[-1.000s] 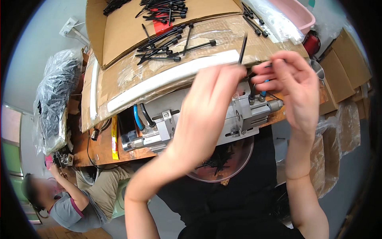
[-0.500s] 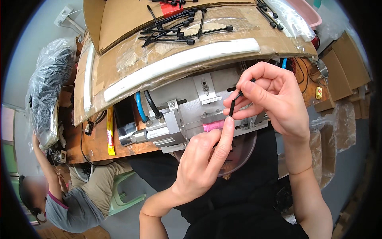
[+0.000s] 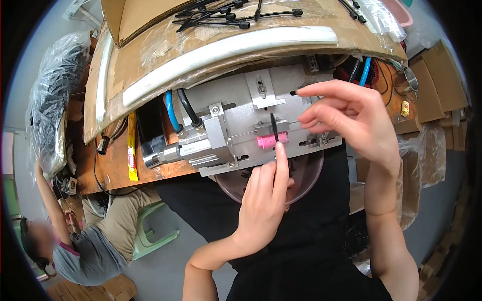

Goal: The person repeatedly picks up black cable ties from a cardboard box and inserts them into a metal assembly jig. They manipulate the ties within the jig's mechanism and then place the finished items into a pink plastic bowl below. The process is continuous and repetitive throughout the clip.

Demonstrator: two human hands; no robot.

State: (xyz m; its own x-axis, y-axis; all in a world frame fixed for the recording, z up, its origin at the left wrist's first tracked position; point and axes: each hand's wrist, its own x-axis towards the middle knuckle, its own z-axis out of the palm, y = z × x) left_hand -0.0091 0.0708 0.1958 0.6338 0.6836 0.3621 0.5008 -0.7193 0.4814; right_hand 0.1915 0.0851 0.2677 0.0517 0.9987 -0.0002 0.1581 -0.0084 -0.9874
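My left hand stands at the front edge of a metal fixture, index finger pointing forward and the other fingers curled. A short thin black rod rises from its index fingertip, apparently pinched there; the thumb's grip is mostly hidden. Behind the rod, a pink block lies against a small grey metal block on the fixture. My right hand hovers over the fixture's right end, fingers apart, with nothing visible in them. To the left is a metal air cylinder.
Black stems with knobs lie on the cardboard behind the fixture. Blue and black hoses join the cylinder. A translucent bowl sits below the fixture's front edge. At left, another person reaches toward a plastic-wrapped bundle.
My right hand has let go of the black rod, moved slightly right and opened. The rod now stands at my left fingertip over the pink block. The view has shifted a little.
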